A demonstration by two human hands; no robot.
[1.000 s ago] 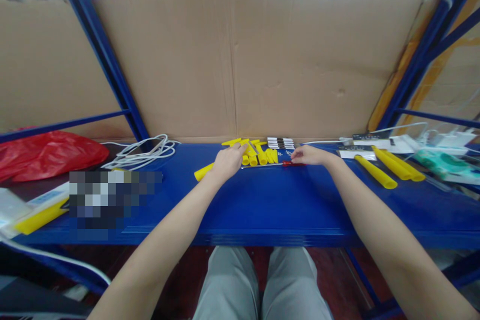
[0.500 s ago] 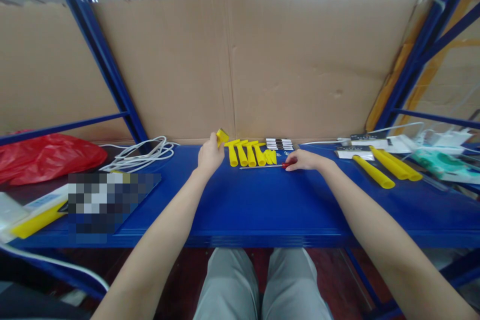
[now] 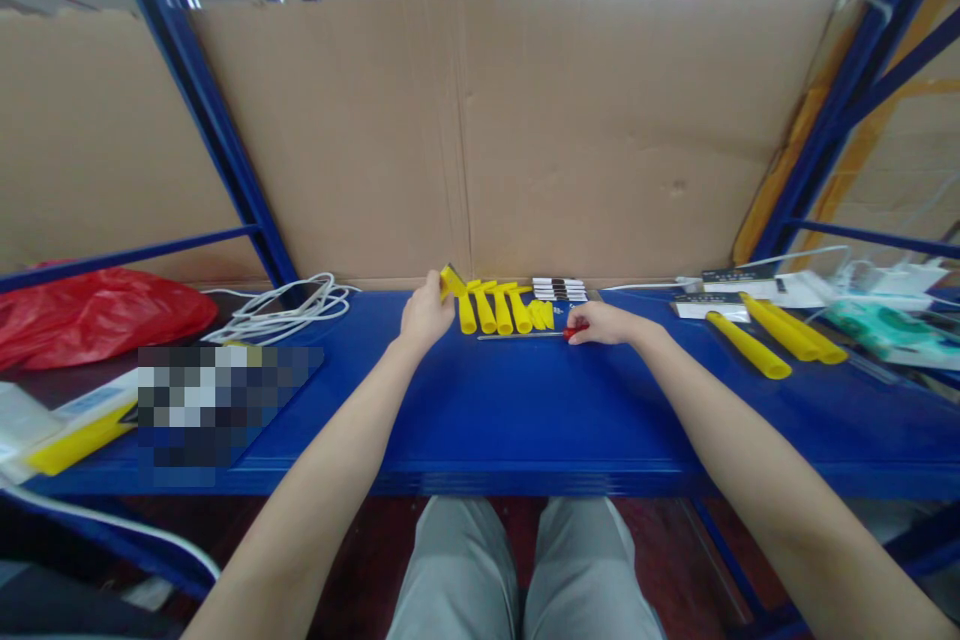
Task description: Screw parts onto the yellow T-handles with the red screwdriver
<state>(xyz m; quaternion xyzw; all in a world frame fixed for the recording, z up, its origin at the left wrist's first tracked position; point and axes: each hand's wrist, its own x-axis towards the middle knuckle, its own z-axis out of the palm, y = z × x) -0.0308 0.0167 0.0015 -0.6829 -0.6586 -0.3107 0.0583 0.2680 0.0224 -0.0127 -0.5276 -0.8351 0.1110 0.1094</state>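
My left hand (image 3: 427,312) is closed around a yellow plastic scraper (image 3: 452,281); its wide head sticks up past my fingertips and its handle is hidden in the hand. Just right of it, several like yellow scrapers (image 3: 504,313) lie side by side, round handle ends toward me. Small yellow pieces (image 3: 541,314) lie beside this row, in front of a stack of black-and-white packets (image 3: 559,289). My right hand (image 3: 600,323) pinches the red handle of a screwdriver (image 3: 517,335), whose metal shaft points left along the blue tabletop (image 3: 540,410).
Yellow tubular handles (image 3: 750,348) lie at the right by white boxes (image 3: 709,307) and a green packet (image 3: 885,328). A coiled white cable (image 3: 281,310), red plastic bag (image 3: 105,310) and another yellow handle (image 3: 79,442) are at the left. Cardboard (image 3: 585,140) stands behind.
My left hand has moved slightly right and down with the scraper, toward the row, and the scraper has turned a little. My right hand stays at the screwdriver handle, shifted very slightly left.
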